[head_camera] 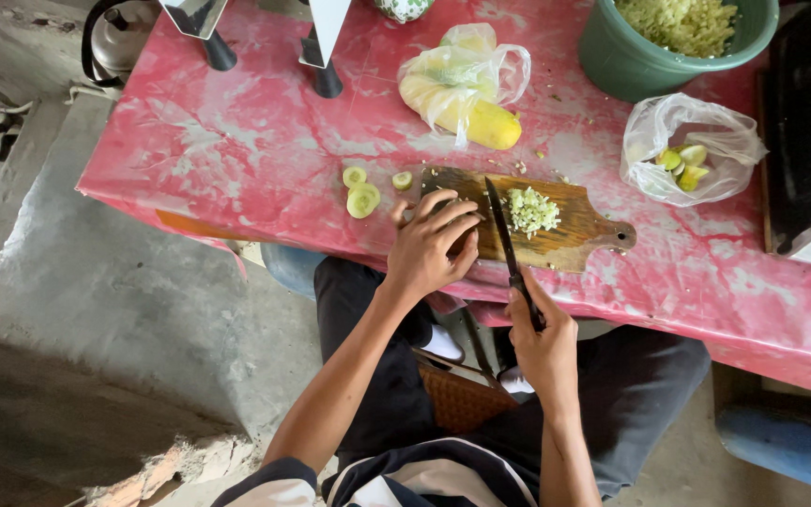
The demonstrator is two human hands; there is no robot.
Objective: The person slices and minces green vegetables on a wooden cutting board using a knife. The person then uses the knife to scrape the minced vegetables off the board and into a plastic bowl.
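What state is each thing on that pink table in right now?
Left hand: pressing something on the board.
Right hand: gripping the knife.
Knife: blade down on the board.
Board: holds chopped pile.
Bucket: nearly full.
Bags: open.
Slices: cut, on table.

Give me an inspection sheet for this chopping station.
Surface: pink table, scattered bits.
Job's things: wooden cutting board with chopped pile; knife blade on board.
Clutter: slices beside board; bagged fruit; bag of pieces; green bucket.
Grippers: left hand pressing on board; right hand gripping knife handle.
Cables: nothing seen.
Surroundings: concrete floor, kettle.
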